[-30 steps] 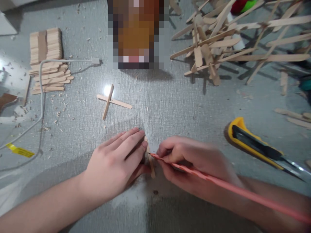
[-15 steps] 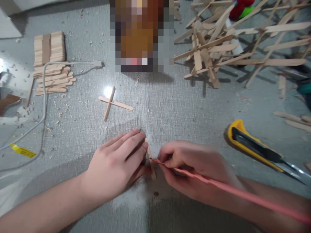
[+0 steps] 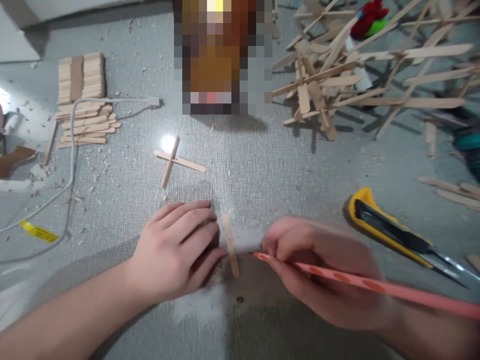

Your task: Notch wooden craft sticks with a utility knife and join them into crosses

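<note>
A wooden craft stick (image 3: 230, 245) lies on the grey tabletop between my hands, with a small pencil mark near its middle. My left hand (image 3: 178, 245) rests palm down just left of it, fingers slightly bent and apart, the thumb tip close to the stick's edge. I see nothing held in it. My right hand (image 3: 318, 265) is closed around a pink pencil (image 3: 337, 276) with orange ovals. The pencil's tip points left at the stick, a short gap away from it. Beyond my left hand two craft sticks (image 3: 187, 164) lie crossed.
A yellow and black utility knife (image 3: 392, 227) lies at right, blade out. Stacked craft sticks (image 3: 92, 75) and a white cable (image 3: 73, 150) are at left. A craft-stick structure (image 3: 322, 80) fills the back right. Wood chips are scattered about.
My right hand has drawn the pencil away from the stick to the right. My left hand has shifted slightly left off the stick, leaving it uncovered with a mark showing.
</note>
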`<act>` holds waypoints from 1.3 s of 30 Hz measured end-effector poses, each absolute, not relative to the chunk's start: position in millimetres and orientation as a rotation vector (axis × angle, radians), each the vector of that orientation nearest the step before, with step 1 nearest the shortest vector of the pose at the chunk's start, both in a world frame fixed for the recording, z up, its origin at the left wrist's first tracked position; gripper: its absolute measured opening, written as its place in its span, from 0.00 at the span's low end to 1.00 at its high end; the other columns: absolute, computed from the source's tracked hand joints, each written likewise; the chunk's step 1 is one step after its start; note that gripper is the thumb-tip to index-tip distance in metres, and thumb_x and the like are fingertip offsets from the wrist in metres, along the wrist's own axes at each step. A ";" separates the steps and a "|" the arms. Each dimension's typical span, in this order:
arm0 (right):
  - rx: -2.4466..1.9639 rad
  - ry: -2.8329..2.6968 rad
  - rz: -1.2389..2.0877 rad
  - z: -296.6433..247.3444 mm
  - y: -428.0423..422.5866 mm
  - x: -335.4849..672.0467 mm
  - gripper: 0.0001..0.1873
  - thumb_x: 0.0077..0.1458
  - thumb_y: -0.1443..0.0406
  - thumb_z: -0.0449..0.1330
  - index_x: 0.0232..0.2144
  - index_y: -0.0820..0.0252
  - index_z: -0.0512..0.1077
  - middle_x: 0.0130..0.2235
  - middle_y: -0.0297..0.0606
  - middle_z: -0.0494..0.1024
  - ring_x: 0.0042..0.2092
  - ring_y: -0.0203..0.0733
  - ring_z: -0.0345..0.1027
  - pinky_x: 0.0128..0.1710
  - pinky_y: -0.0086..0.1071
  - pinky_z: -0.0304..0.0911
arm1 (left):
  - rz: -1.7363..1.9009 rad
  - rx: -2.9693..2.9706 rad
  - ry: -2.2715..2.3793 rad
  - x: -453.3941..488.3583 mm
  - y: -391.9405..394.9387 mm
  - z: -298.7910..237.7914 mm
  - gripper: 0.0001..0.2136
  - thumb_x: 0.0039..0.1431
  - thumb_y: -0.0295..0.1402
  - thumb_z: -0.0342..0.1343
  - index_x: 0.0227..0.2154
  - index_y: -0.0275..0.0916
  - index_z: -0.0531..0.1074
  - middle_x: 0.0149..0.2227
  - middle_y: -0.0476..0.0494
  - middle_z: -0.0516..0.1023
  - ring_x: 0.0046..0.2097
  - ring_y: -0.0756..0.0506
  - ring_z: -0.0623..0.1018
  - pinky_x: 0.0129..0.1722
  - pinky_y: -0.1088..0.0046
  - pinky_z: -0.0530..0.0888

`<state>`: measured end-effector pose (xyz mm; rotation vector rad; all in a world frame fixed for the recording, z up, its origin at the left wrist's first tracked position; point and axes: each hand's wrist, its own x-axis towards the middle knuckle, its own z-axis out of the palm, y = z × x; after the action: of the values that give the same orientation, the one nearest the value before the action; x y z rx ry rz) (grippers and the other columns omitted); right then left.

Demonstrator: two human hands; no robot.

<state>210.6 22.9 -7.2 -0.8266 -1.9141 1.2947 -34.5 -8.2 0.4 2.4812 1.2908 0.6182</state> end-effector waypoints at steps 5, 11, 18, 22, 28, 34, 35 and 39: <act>-0.761 -1.887 1.332 -13.8 20.8 220.7 0.10 0.58 0.75 0.53 0.32 0.55 0.66 0.27 0.33 0.71 0.27 0.37 0.67 0.25 0.32 0.62 | 0.656 2.518 1.303 -31.7 -9.8 -0.8 0.05 0.62 0.31 0.61 0.40 0.36 0.75 0.43 0.41 0.83 0.50 0.41 0.81 0.48 0.63 0.75; -0.974 -1.791 1.278 -20.1 15.1 221.6 0.10 0.61 0.74 0.53 0.40 0.53 0.66 0.22 0.24 0.65 0.18 0.31 0.57 0.17 0.28 0.52 | 0.715 2.595 1.104 -29.6 -13.0 -3.3 0.05 0.64 0.30 0.60 0.41 0.35 0.75 0.43 0.43 0.83 0.43 0.45 0.81 0.43 0.65 0.74; -1.148 -1.785 1.156 -14.9 21.6 201.6 0.05 0.60 0.66 0.59 0.36 0.54 0.64 0.20 0.21 0.61 0.18 0.31 0.56 0.17 0.26 0.53 | 0.605 2.569 1.210 -35.5 -13.1 -6.1 0.09 0.67 0.30 0.55 0.46 0.36 0.75 0.51 0.40 0.81 0.49 0.42 0.80 0.47 0.62 0.73; -1.184 -1.799 0.894 -18.9 21.3 199.4 0.18 0.57 0.64 0.63 0.24 0.54 0.56 0.20 0.23 0.59 0.20 0.30 0.54 0.20 0.27 0.53 | 0.549 2.621 1.182 -35.6 -13.2 -8.4 0.12 0.69 0.29 0.52 0.52 0.35 0.74 0.56 0.38 0.78 0.56 0.40 0.77 0.53 0.59 0.72; -1.185 -1.738 0.635 -25.5 17.1 199.5 0.20 0.63 0.59 0.59 0.22 0.53 0.56 0.18 0.24 0.59 0.18 0.33 0.57 0.21 0.30 0.55 | 0.563 2.707 1.159 -38.6 -14.0 -15.5 0.12 0.69 0.28 0.49 0.47 0.38 0.77 0.54 0.41 0.80 0.54 0.40 0.78 0.51 0.59 0.71; -1.138 -1.805 0.401 -31.0 12.6 210.6 0.18 0.65 0.55 0.60 0.24 0.53 0.66 0.20 0.29 0.70 0.22 0.37 0.65 0.23 0.33 0.59 | 0.598 2.677 1.180 -41.0 -13.2 -22.4 0.11 0.67 0.25 0.50 0.41 0.40 0.79 0.48 0.44 0.82 0.48 0.42 0.79 0.48 0.60 0.71; -1.124 -1.832 0.382 -30.0 10.9 213.4 0.16 0.65 0.56 0.59 0.26 0.53 0.68 0.21 0.30 0.72 0.22 0.38 0.67 0.24 0.33 0.61 | 0.597 2.672 1.182 -41.1 -13.0 -23.1 0.11 0.67 0.26 0.51 0.41 0.40 0.79 0.47 0.44 0.82 0.48 0.42 0.79 0.48 0.60 0.71; -1.070 -1.955 0.283 -20.8 -2.0 225.1 0.04 0.65 0.62 0.60 0.35 0.52 0.73 0.29 0.33 0.81 0.29 0.41 0.76 0.28 0.33 0.68 | 0.591 2.651 1.175 -41.0 -12.6 -24.7 0.11 0.67 0.27 0.51 0.40 0.40 0.80 0.45 0.43 0.81 0.46 0.43 0.79 0.47 0.60 0.71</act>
<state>225.1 -2.0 -20.8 -1.0704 -1.9549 0.2827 -41.0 -12.6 -24.7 2.6510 1.1749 0.5905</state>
